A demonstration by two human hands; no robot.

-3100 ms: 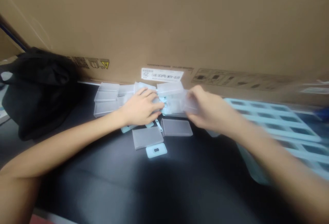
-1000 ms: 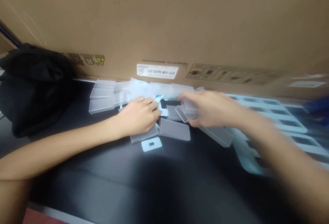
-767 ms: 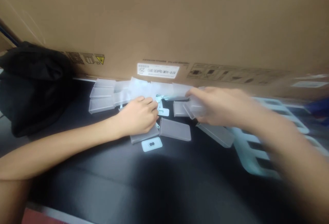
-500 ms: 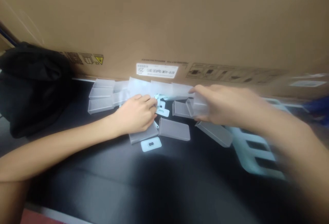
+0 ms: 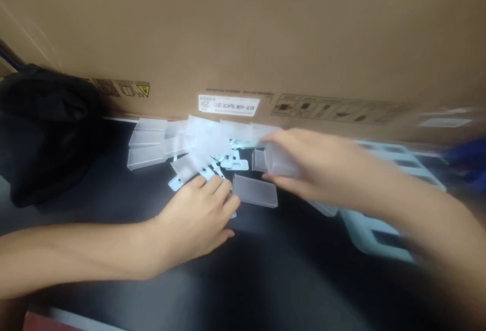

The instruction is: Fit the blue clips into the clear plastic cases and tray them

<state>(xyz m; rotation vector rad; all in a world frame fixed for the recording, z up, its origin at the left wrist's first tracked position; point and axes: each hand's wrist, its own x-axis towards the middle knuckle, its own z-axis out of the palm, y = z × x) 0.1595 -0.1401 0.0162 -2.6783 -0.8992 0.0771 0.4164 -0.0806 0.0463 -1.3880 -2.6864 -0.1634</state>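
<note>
My right hand (image 5: 292, 161) is closed round a translucent plastic sleeve (image 5: 280, 163), thumb on the near side and fingers on the far side. Against that sleeve's left end sits another clear sleeve (image 5: 259, 160). My left hand (image 5: 197, 214) lies low over the black surface, its fingers curled downward and its thumb a little apart. What is under those fingers is hidden; only a sliver of a pale blue plate (image 5: 234, 215) shows beside them. Just right of the left hand lies a flat translucent sleeve (image 5: 255, 191). Behind it are several pale blue plates with holes (image 5: 237, 164).
A large cardboard box (image 5: 243, 32) walls off the back. More translucent sleeves (image 5: 146, 155) lie in a row along it. On the left is a black cloth bundle (image 5: 49, 133); on the right, a pale blue slotted frame (image 5: 364, 235) lies partly under my right arm.
My left hand has moved toward me, over where a sleeve and a loose plate lay, uncovering plates behind. My right hand has shifted left with its sleeve.
</note>
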